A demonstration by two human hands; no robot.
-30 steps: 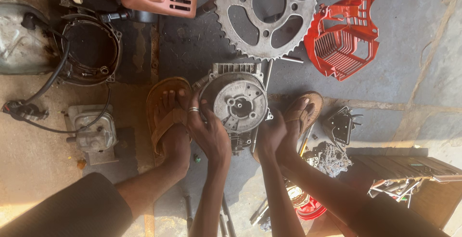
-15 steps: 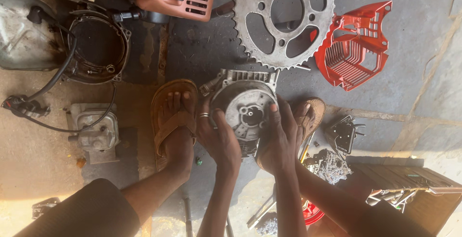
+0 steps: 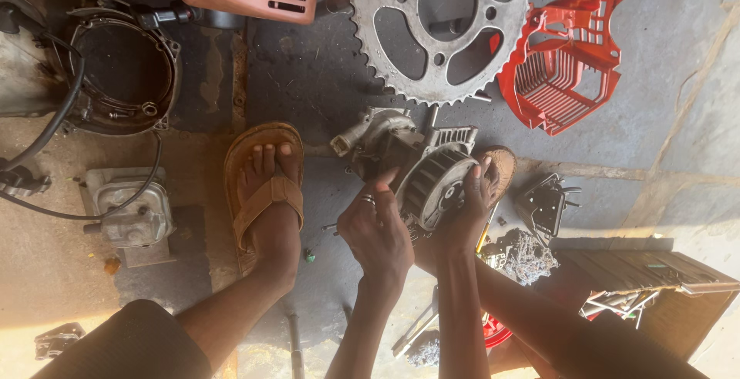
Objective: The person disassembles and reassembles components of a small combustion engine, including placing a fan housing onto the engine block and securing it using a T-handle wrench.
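Both hands are gripping the small engine block (image 3: 412,167), which is sitting tilted on the grey concrete floor (image 3: 663,109) in the middle of the scene, just near of the big toothed sprocket (image 3: 439,28). The left hand (image 3: 376,229), a ring showing on one finger, is curling closed around the left side of the block, thumb pressing up against the casing. The right hand (image 3: 462,217) is wrapping over the finned flywheel (image 3: 435,186) from the right, fingers (image 3: 482,182) hooking over its rim. A foot in a tan sandal (image 3: 262,190) is resting flat on the floor just left of the hands, and a second sandal (image 3: 501,167) is peeking out right behind the engine. Off to the far right, a red plastic cover (image 3: 566,59) is lying on its side. Over on the left, a round black housing (image 3: 119,71) is lying with a black cable trailing from it, and near of that a grey metal cylinder head (image 3: 127,206) is sitting on its own.
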